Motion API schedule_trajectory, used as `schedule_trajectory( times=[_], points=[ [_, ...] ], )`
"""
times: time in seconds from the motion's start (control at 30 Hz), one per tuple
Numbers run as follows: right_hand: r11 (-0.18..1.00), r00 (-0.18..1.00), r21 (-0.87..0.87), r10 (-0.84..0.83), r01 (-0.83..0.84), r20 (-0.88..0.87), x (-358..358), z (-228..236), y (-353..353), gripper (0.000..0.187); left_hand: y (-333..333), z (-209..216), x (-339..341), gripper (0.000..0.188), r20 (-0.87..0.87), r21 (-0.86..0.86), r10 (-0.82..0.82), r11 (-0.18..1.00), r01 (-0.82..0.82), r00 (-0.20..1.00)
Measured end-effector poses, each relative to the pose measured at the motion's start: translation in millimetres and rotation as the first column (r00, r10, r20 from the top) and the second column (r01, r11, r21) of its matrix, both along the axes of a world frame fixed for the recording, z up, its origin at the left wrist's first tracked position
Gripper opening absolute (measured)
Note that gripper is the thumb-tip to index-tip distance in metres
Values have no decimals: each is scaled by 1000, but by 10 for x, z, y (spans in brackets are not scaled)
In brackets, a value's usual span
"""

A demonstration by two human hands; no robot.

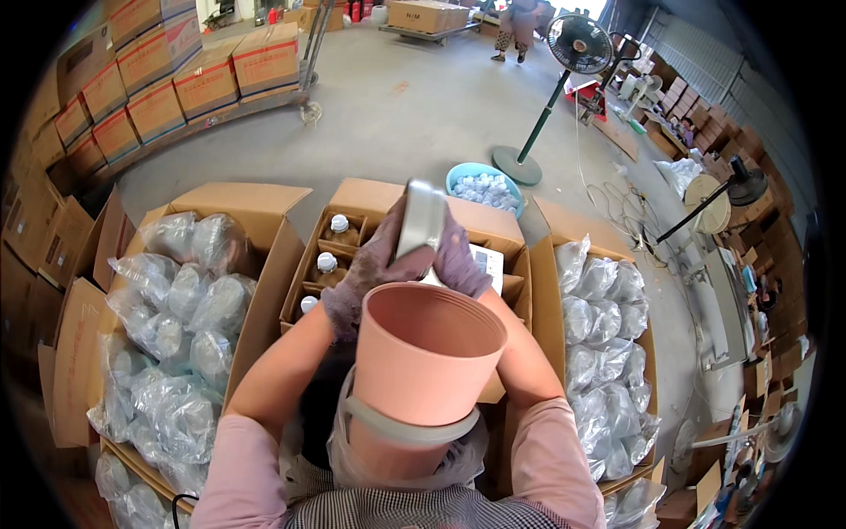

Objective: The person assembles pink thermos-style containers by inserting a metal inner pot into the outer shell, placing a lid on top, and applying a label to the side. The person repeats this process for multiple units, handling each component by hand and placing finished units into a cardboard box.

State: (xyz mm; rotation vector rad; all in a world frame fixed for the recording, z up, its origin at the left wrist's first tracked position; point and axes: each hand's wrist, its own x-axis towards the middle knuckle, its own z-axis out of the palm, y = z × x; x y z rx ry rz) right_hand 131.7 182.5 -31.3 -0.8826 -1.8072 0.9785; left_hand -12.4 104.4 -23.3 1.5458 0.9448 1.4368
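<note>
Between two large cartons of bagged goods, on a warehouse floor, one person at work, seen from above.

Item 1. Left hand (366, 269), in a purple knit glove, wrapped around the lower left side of a flat white bottle (421, 220); fingers closed on it.

Item 2. Right hand (460, 260), same glove, closed on the right side of the same bottle. Both hands hold it together, raised over the middle carton (370, 196).

Item 3. Middle carton, open, fitted with cardboard dividers. Three white-capped bottles (327, 262) stand upright in the left-hand cells, one behind another. Cells to the right lie partly hidden behind the hands; one white, flat shape shows there. Judged: packing begun, most cells not yet filled.

Item 4. Pink plastic bucket (423, 361), empty as far as visible, in front of the person's chest, clear plastic bunched under it. How it is held up cannot be told.

Item 5. Left carton (264, 198) and right carton (542, 220), both heaped with clear plastic bags of pale, rounded contents; what is inside cannot be made out. Judged: a large stock remains.

Item 6. Blue basin (463, 172) of small white caps, on the floor just behind the middle carton.

Item 7. Standing fan (577, 44) further back; stacked sealed boxes (207, 84) along the left side.
</note>
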Motion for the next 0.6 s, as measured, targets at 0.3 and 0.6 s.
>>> schedule_trajectory(
  times=[0.3, 0.6],
  points=[
    [660, 970, 749, -144, -55, 198, -48, 84, 136, 58, 465, -563, -427, 83, -276, 446, -19, 883, 146, 961],
    [859, 949, 406, 302, -311, 89, 337, -46, 438, 50, 616, -351, -272, 67, -476, 861, 705, 496, 114, 525]
  ],
)
